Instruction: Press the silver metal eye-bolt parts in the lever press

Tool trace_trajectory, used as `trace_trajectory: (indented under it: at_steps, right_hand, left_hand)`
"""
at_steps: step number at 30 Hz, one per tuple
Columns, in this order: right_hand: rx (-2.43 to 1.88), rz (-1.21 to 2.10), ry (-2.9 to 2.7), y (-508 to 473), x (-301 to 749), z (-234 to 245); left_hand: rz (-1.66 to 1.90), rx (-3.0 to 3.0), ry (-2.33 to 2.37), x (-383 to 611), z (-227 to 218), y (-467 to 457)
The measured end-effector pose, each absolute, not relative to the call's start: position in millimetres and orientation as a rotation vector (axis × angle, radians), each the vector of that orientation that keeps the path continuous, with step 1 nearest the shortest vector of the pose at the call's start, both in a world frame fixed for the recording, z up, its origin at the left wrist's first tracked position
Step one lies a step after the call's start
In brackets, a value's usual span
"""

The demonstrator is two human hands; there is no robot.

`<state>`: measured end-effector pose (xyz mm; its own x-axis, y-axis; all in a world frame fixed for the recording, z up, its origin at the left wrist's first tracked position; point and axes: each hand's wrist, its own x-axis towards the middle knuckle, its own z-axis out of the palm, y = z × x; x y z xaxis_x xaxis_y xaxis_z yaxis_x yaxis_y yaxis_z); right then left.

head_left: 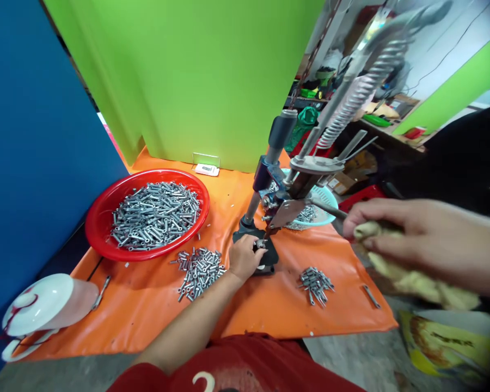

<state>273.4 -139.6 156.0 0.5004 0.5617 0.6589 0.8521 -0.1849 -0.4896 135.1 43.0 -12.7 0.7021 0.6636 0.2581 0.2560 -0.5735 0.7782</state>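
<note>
My left hand (245, 257) rests at the base of a small hand press (276, 191), its fingers pinched on a small metal part (261, 244) under the press head. My right hand (424, 242) is close to the camera at the right, closed round the press lever, which is wrapped in a yellowish cloth (416, 277). A loose pile of small metal pieces (198, 270) lies just left of my left hand. A smaller pile (316, 283) lies to the right of the press base.
A red bowl (102, 218) full of metal pieces stands at the left on the orange mat (269, 310). A pale blue basket (324, 198) with more pieces sits behind the press. A white lidded cup (44, 305) lies at the near left. Green and blue panels wall the back and left.
</note>
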Motion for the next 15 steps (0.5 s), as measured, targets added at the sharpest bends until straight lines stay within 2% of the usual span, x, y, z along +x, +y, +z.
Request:
trace_trajectory:
  at_steps: [9, 15]
  right_hand:
    - [-2.032, -0.317, -1.421, -140, 229, 120]
    - [-1.810, -0.495, -1.382, -108, 250, 46]
  left_hand:
    - [0.700, 2.161, 0.726, 136, -14, 40]
    - [0.670, 2.195, 0.758, 138, -15, 40]
